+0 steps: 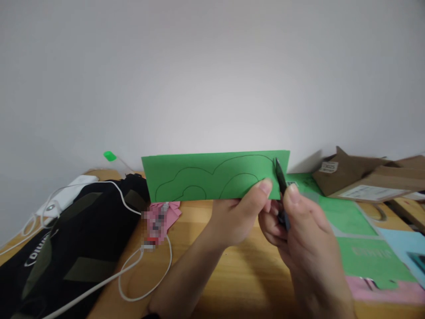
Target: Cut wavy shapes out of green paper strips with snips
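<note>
A long green sheet of paper [179, 177], seemingly folded, is held upright in front of me with curved pencil-like outlines drawn on it. My left hand [241, 212] is closed on its lower edge near the right end, thumb on the front face. In my right hand [305, 235] is a pair of dark scissors [280, 175], gripped around the handles. One blade lies across the front of the paper, its tip by the right end of the large drawn curve. The other blade is hidden, and the fingers mostly cover the handles.
A black bag [93, 248] lies at the left with a white cable [99, 290] looping beside it. Pink folded paper [172, 212] rests on the wooden table [245, 283]. On the right are green packaging [372, 257], blue paper [395, 241] and an opened cardboard box [365, 177] by the wall.
</note>
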A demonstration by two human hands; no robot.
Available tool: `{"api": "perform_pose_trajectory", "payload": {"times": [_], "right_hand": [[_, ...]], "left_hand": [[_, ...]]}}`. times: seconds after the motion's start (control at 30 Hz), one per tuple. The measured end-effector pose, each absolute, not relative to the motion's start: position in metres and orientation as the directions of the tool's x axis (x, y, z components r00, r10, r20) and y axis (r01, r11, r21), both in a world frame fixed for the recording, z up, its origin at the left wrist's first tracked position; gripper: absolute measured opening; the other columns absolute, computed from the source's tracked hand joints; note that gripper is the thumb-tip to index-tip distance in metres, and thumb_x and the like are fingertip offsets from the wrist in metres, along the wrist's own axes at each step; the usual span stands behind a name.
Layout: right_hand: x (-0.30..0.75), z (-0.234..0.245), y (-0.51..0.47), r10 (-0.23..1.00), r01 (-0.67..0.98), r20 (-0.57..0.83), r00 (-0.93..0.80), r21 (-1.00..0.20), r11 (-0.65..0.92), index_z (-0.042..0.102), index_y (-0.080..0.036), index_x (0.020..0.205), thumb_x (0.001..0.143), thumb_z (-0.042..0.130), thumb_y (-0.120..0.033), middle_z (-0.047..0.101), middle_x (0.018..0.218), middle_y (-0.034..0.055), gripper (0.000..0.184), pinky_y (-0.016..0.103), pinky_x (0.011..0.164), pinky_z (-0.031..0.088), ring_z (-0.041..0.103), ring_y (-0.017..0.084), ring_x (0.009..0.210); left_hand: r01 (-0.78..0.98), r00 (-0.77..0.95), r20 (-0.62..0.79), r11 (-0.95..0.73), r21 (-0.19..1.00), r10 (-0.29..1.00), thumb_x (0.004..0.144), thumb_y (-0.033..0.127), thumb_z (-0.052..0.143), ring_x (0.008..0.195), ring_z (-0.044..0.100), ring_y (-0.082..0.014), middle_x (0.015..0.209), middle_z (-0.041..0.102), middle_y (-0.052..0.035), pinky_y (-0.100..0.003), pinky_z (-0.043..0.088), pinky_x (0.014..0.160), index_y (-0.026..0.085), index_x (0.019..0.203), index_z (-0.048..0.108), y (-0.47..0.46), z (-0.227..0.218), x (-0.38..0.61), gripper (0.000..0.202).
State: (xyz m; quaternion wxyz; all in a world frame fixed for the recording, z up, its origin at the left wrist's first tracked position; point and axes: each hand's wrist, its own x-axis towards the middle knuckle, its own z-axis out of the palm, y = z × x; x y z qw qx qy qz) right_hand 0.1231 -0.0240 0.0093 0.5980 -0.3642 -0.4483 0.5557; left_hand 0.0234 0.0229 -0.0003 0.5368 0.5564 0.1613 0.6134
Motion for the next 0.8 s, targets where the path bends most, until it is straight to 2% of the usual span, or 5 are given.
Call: {"api": "perform_pose_trajectory", "payload": {"times": [0.17, 0.5, 0.8], "right_hand": [[0.123, 0.011, -0.024, 0.991, -0.332, 0.129, -0.032, -0.937, 0.112, 0.055, -0.019, 0.065, 0.092, 0.058, -0.059, 0.033, 0.048, -0.0068, 0.048, 0.021, 0.037, 0.017, 0.021, 0.007, 0.042], [0.126, 0.011, -0.024, 0.987, -0.287, 0.151, -0.048, -0.949, 0.132, 0.052, -0.02, 0.063, 0.094, 0.055, -0.058, 0.033, 0.047, -0.0069, 0.05, 0.021, 0.036, 0.016, 0.021, 0.007, 0.041], [0.134, 0.009, -0.026, 0.982, -0.204, 0.174, -0.071, -0.966, 0.156, 0.048, -0.02, 0.061, 0.097, 0.052, -0.056, 0.033, 0.05, -0.0061, 0.051, 0.022, 0.037, 0.017, 0.022, 0.007, 0.043]], "left_hand": [[-0.439, 0.202, 0.479, -0.358, 0.824, 0.854, 0.093, 0.045, 0.058, 0.054, 0.051, -0.0109, 0.054, 0.05, 0.002, -0.027, 0.049, 0.061, 0.019, 0.052, 0.048, 0.023, 0.001, 0.023, 0.049], [-0.483, 0.232, 0.52, -0.366, 0.795, 0.822, 0.096, 0.039, 0.057, 0.056, 0.049, -0.0096, 0.056, 0.048, 0.0034, -0.026, 0.046, 0.063, 0.018, 0.054, 0.047, 0.024, 0.0, 0.021, 0.047], [-0.381, 0.301, 0.537, -0.417, 0.825, 0.788, 0.095, 0.046, 0.055, 0.059, 0.054, -0.013, 0.058, 0.053, -0.0002, -0.028, 0.047, 0.059, 0.02, 0.052, 0.049, 0.028, 0.003, 0.012, 0.051]]}}
